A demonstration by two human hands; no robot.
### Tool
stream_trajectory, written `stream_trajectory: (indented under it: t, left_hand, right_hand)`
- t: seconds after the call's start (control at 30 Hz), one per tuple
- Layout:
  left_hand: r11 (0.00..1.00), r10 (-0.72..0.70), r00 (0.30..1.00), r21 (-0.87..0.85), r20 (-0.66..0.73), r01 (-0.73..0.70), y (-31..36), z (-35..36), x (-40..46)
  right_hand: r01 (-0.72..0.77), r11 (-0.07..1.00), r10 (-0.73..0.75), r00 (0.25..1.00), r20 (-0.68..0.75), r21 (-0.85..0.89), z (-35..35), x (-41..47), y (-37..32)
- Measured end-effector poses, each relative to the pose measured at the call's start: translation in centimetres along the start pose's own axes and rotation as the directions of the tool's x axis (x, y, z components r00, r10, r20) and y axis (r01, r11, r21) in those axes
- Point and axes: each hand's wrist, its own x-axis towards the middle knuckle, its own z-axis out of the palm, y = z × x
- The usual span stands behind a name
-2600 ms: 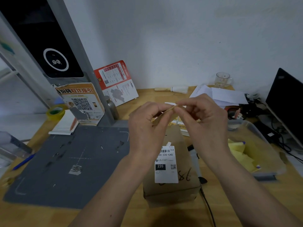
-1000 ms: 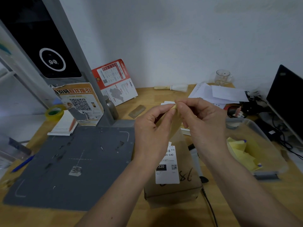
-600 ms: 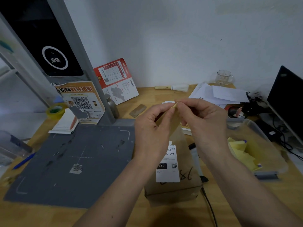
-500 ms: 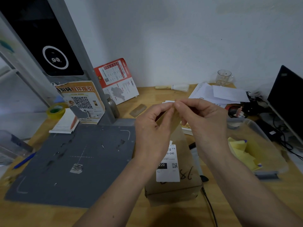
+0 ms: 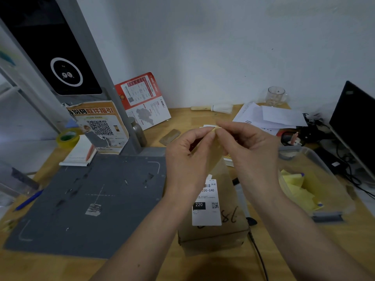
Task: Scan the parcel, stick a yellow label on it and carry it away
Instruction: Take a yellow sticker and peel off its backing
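Note:
A brown cardboard parcel lies on the wooden desk below my hands, with a white shipping label on top and handwritten digits beside it. My left hand and my right hand are raised above the parcel. Both pinch the top corner of a thin yellowish label between thumb and fingertips. The sheet hangs down between my hands and is partly hidden by them.
A grey scanning mat lies left of the parcel under a scanner post. A clear plastic tub with yellow labels stands to the right. Papers, a glass, a monitor, cables and a tape roll crowd the edges.
My hands have stayed over the parcel, fingers shifting slightly at the label's top corner. The parcel has not moved.

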Motion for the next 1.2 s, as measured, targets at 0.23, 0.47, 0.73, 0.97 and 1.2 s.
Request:
stream_trajectory:
  t: [0.23, 0.47, 0.73, 0.97, 1.2]
  left_hand:
    - [0.995, -0.049, 0.999, -0.087, -0.015, 0.047, 0.0, 0.2, -0.3]
    - [0.989, -0.086, 0.996, -0.119, -0.006, 0.084, 0.6, 0.4, -0.5]
    - [0.984, -0.113, 0.994, -0.141, -0.001, 0.112, 1.1, 0.6, -1.1]
    - [0.962, -0.193, 0.981, -0.201, -0.018, 0.186, 1.2, 0.8, -1.3]
    - [0.964, -0.185, 0.983, -0.196, -0.001, 0.181, 1.6, 0.5, -1.5]
  right_hand:
    - [0.234, 0.954, -0.246, 0.969, -0.041, -0.187, 0.1, -0.4, 0.6]
    - [0.343, 0.893, -0.368, 0.929, -0.037, -0.291, 0.1, -0.2, 1.2]
    - [0.500, 0.724, -0.581, 0.813, -0.029, -0.475, -0.1, -0.2, 2.0]
    - [0.526, 0.708, -0.603, 0.797, -0.016, -0.471, -0.2, -0.2, 2.1]
    - [0.557, 0.647, -0.638, 0.769, 0.030, -0.521, -0.3, -0.2, 2.0]
